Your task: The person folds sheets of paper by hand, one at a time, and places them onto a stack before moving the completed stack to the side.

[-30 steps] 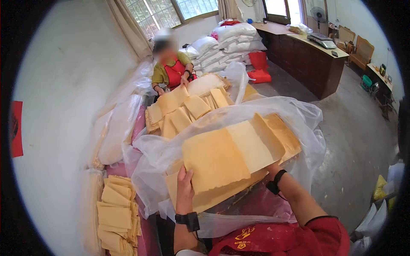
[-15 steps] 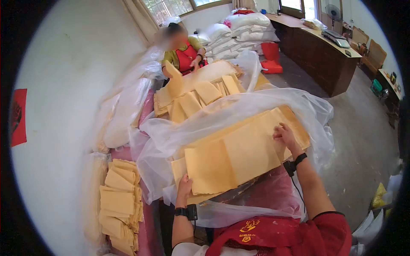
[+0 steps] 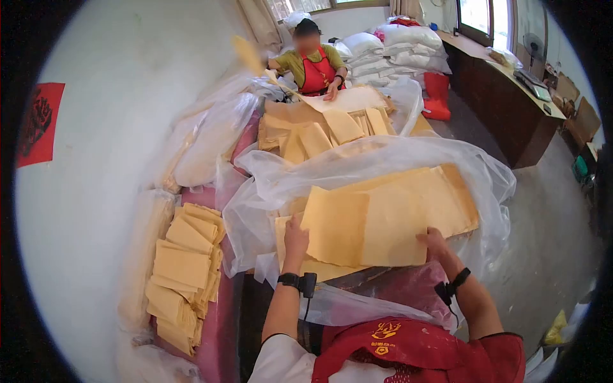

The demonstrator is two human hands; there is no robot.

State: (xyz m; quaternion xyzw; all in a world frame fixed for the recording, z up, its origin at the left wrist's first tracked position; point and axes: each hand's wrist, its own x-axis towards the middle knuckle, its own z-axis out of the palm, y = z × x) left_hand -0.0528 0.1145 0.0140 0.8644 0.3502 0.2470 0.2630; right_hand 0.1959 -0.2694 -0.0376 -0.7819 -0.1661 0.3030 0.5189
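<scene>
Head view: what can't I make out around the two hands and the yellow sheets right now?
- Left hand: fingertips hidden under the top yellow sheet, so its grip is unclear.
- Right hand: fingers partly covered by that sheet's near edge.
- Lower sheets: buried under the top ones and the clear plastic bag.
- Co-worker's lifted sheet: motion-blurred.

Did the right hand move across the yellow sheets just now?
Yes. The right hand slid back from the far right part of the yellow sheets to their near edge.
</scene>
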